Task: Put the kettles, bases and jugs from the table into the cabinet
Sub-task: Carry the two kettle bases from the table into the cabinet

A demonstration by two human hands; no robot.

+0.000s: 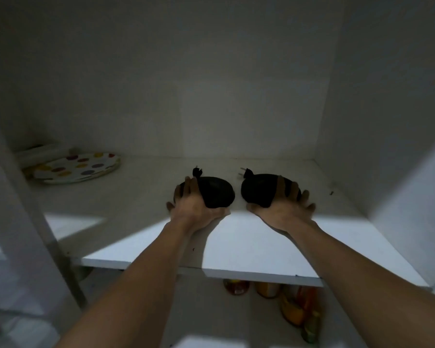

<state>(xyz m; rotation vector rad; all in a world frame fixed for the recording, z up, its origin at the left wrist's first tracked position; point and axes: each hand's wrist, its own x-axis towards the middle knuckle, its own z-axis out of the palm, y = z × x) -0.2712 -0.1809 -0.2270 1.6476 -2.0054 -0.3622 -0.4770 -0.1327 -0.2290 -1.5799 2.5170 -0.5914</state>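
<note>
Two round black kettle bases sit side by side on the white cabinet shelf (236, 247), deep in its shaded part. My left hand (195, 209) holds the left base (217, 193) from its near left side, fingers curled over its top. My right hand (283, 210) holds the right base (260, 189) from its near right side, fingers over its rim. A black plug (197, 172) sticks up behind the left base. Another plug (246, 173) juts out behind the right base. No kettles or jugs are in sight.
A polka-dot plate (78, 168) lies at the shelf's back left, with pale flat items behind it. White cabinet walls close in at the back and right (387, 121). A cabinet frame post (23, 197) stands at left. Bottles and jars (296, 307) stand on the shelf below.
</note>
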